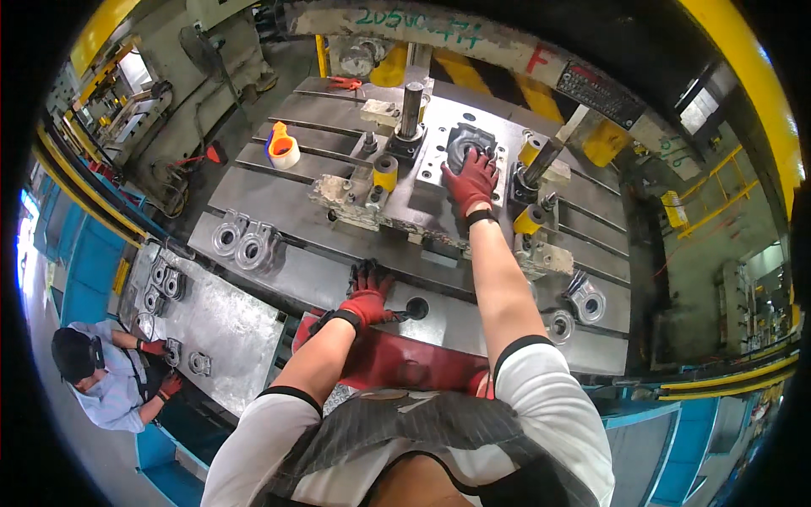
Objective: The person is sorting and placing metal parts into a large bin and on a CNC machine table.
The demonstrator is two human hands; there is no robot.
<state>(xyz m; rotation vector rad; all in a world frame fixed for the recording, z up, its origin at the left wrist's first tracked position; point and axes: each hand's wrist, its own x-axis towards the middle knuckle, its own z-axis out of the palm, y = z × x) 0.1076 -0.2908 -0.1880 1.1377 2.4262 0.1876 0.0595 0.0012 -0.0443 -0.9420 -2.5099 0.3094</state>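
My right hand [471, 182], in a red glove, reaches out over the die block [432, 160]. Its fingers are spread and rest on or just above a dark stamped metal part [461, 144] at the middle of the block. Closer to me, my left hand [368, 297], gloved in red with dark fingertips, lies at the front edge of the press bed [448, 317]. Its fingers point forward, apart, and nothing shows in them. A round dark hole [416, 308] is just right of it. Whether the left palm bears on the plate is hidden.
Guide posts [411, 110] and yellow cylinders [385, 173] surround the block. Ringed metal parts [252, 249] lie at the bed's left, others [589, 302] at its right. An orange-and-white tape roll [282, 148] sits farther back. A co-worker [106, 372] handles parts at a side table [236, 321].
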